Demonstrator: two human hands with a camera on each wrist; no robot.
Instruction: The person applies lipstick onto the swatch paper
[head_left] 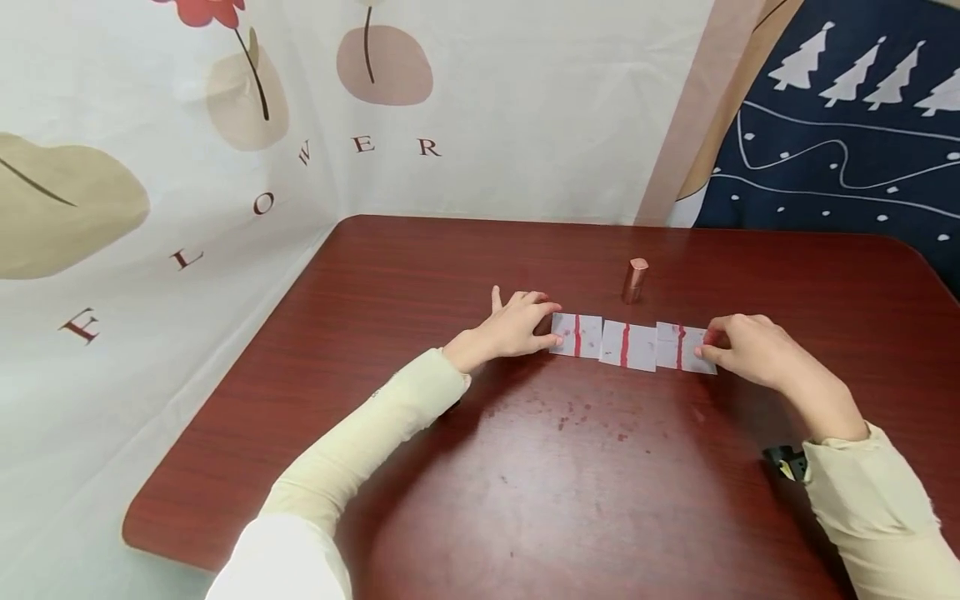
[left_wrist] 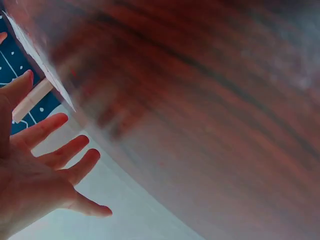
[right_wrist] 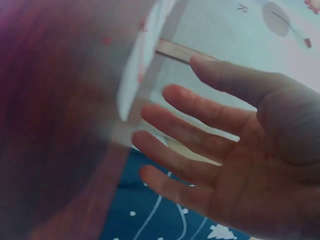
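Note:
Three white paper squares lie edge to edge in a row on the table, each with a red stripe down it: the left square [head_left: 588, 335], the middle square [head_left: 628, 347] and the right square [head_left: 680, 347]. My left hand [head_left: 517, 325] is at the outer edge of the left square, thumb and fingers spread apart. At the other end of the row, my right hand [head_left: 753, 350] has thumb and index fingertips over the right square's outer edge. Its fingers [right_wrist: 170, 110] look loosely bent in the right wrist view. A rose-gold lipstick tube [head_left: 634, 281] stands upright behind the row.
The dark red wooden table [head_left: 525, 500] carries small reddish specks [head_left: 577, 412] in front of the squares. A white curtain [head_left: 510, 158] with printed flowers and letters hangs behind and to the left. Dark blue cloth [head_left: 840, 167] with white trees hangs at the back right.

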